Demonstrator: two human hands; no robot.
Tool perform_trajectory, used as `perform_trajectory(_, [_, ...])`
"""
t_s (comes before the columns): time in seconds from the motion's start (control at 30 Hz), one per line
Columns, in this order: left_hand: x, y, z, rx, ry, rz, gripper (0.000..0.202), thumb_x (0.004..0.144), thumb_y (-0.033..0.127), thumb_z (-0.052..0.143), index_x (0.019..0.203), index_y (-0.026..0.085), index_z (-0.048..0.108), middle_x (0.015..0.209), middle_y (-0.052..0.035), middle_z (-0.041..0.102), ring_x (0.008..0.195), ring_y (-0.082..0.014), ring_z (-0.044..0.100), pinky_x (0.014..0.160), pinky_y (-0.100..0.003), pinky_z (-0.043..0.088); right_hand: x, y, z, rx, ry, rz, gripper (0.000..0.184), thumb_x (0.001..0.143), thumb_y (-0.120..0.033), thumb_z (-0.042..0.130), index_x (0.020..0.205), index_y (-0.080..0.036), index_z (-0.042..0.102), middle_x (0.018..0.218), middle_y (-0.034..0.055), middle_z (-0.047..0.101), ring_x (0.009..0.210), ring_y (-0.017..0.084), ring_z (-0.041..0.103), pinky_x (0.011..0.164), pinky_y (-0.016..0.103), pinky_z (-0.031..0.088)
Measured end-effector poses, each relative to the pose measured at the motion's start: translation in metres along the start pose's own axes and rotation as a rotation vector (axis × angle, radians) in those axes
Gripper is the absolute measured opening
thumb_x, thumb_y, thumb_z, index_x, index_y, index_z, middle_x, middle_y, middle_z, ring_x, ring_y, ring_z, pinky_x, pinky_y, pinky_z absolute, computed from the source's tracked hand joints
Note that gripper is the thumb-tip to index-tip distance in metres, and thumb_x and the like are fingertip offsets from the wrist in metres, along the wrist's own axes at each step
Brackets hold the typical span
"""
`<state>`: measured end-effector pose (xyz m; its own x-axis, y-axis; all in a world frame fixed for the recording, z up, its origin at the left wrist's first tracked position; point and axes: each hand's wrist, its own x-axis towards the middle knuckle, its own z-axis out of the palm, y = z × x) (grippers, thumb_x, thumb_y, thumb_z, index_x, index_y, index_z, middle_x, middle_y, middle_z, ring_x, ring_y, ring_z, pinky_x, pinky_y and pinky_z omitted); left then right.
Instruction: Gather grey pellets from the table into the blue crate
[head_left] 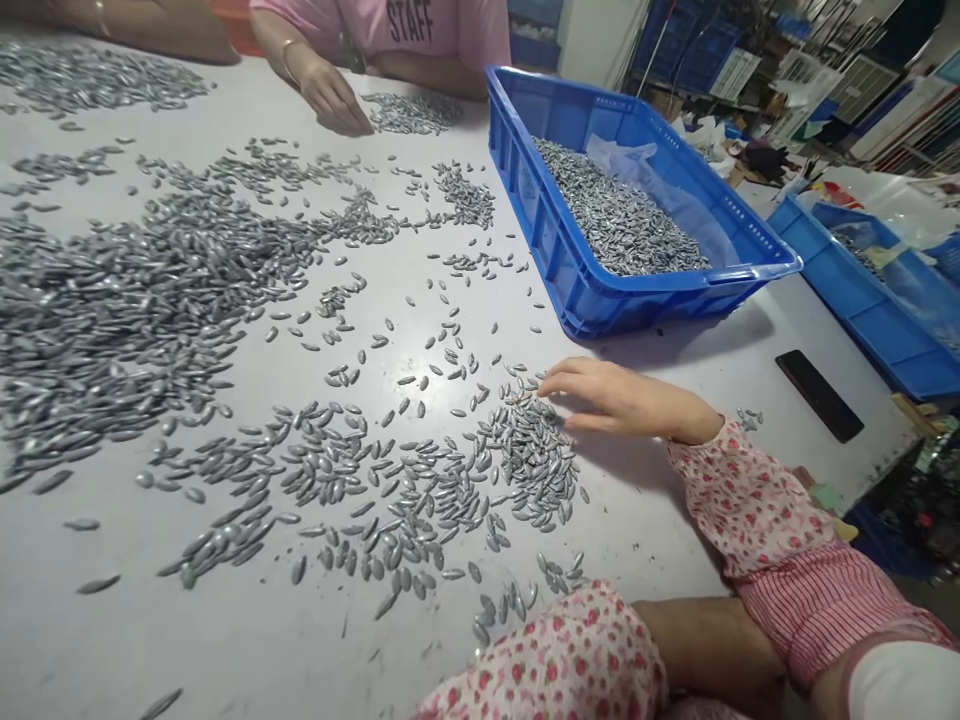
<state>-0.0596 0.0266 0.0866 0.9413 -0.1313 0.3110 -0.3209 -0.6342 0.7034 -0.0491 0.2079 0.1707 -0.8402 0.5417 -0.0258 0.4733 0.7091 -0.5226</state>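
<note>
Head view: the right hand (615, 400) was stretched out flat over the table (660, 520), just right of centre in the frame. Its fingers (570, 380) were straight and only slightly spread, not pinching anything, with the tips resting on the upper right edge of a small pile of grey metal pieces (525, 450). That pile sat in the middle of the frame, and loose pieces trailed off to the lower left.

The left forearm (712, 645) lay along the bottom edge and ran under the right sleeve (750, 500). Honestly couldn't tell what the left fingers were doing.

A much bigger heap (135, 300) of the same pieces covered the left side. A blue crate (600, 290) stood at upper right, partly filled with pieces around a clear plastic bag (675, 190). A second blue crate (877, 320) was at the far right, off the table, and a black phone (819, 395) lay flat near the table's right edge. At the top, a co-worker's hand (330, 95) rested beside another small scatter (412, 112).
</note>
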Motion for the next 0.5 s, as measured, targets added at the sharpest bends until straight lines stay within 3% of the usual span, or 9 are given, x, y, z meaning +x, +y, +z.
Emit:
perform_trajectory(0.1, [-0.007, 0.002, 0.005, 0.059, -0.022, 0.053, 0.037, 0.094, 0.027, 0.049, 0.116, 0.002, 0.066, 0.130, -0.0153, 0.061, 0.126, -0.0220, 0.056, 0.108, -0.025, 0.047, -0.013, 0.001, 0.007, 0.057, 0.077, 0.083, 0.013, 0.095, -0.018, 0.058, 0.106, -0.015, 0.065, 0.101, 0.0074, 0.069, 0.090, 0.017, 0.062, 0.087, 0.034, 0.050])
perform_trajectory(0.17, [-0.010, 0.005, 0.007, 0.108, -0.070, 0.030, 0.042, 0.097, 0.027, 0.043, 0.124, 0.002, 0.062, 0.135, -0.0144, 0.060, 0.125, -0.0224, 0.058, 0.103, -0.028, 0.051, -0.014, -0.003, 0.018, 0.105, 0.121, 0.063, 0.009, 0.096, -0.019, 0.058, 0.100, -0.016, 0.066, 0.097, 0.0051, 0.069, 0.088, 0.015, 0.061, 0.086, 0.033, 0.050])
perform_trajectory(0.33, [-0.012, 0.011, 0.003, 0.196, -0.185, 0.031, 0.047, 0.099, 0.025, 0.033, 0.136, 0.006, 0.056, 0.141, -0.0101, 0.056, 0.128, -0.0211, 0.056, 0.094, -0.029, 0.055, -0.001, -0.027, 0.053, -0.073, 0.101, -0.024, 0.041, 0.090, -0.042, 0.070, 0.122, -0.017, 0.062, 0.131, 0.0150, 0.057, 0.123, 0.028, 0.044, 0.102, 0.049, 0.042])
perform_trajectory(0.43, [-0.014, 0.013, -0.003, 0.186, -0.134, 0.046, 0.049, 0.100, 0.020, 0.027, 0.135, 0.004, 0.057, 0.146, -0.0104, 0.053, 0.134, -0.0196, 0.051, 0.104, -0.027, 0.050, 0.000, -0.042, 0.064, -0.146, -0.025, -0.103, 0.013, 0.094, -0.026, 0.063, 0.102, -0.017, 0.067, 0.123, 0.0114, 0.059, 0.111, 0.025, 0.045, 0.092, 0.040, 0.044])
perform_trajectory(0.5, [-0.015, 0.013, -0.005, 0.179, -0.129, 0.040, 0.050, 0.099, 0.018, 0.026, 0.134, 0.005, 0.058, 0.145, -0.0098, 0.054, 0.134, -0.0196, 0.051, 0.107, -0.028, 0.047, -0.003, -0.045, 0.063, -0.160, -0.098, -0.136, 0.015, 0.095, -0.013, 0.055, 0.085, -0.016, 0.065, 0.107, 0.0085, 0.061, 0.095, 0.020, 0.046, 0.079, 0.032, 0.043])
